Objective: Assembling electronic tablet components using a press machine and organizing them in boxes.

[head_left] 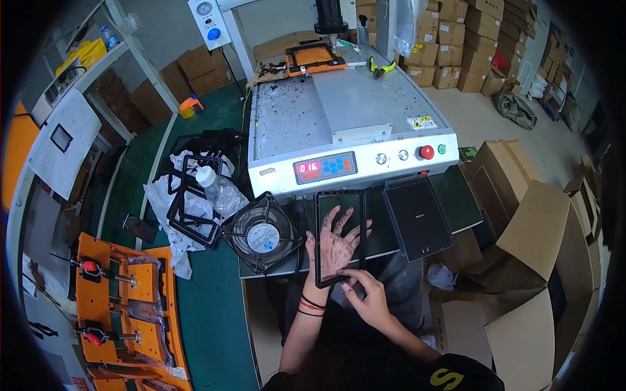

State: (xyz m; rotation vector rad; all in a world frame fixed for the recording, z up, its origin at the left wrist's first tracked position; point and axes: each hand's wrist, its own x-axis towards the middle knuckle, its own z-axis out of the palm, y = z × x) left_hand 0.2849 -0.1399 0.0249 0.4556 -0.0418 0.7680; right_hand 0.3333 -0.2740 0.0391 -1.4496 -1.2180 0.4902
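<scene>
A thin black rectangular frame [317, 242] stands in front of me, its long sides running away from me. My left hand [336, 251] shows through its opening, palm up, smudged with dark marks, fingers spread. The thumb lies by the frame's left side, and the fingertips reach the right side; whether they bear its weight I cannot tell. At the near right corner my right hand [368, 300] is closed, with thumb and fingers pinching the frame's edge.
A black fan [263, 228] sits left of the frame, near a clear bottle [222, 192] and several black frames [189, 225]. A machine [352, 171] stands ahead, a flat black box [418, 218] to the right. Orange fixtures [98, 293] and open cartons [531, 228] flank me.
</scene>
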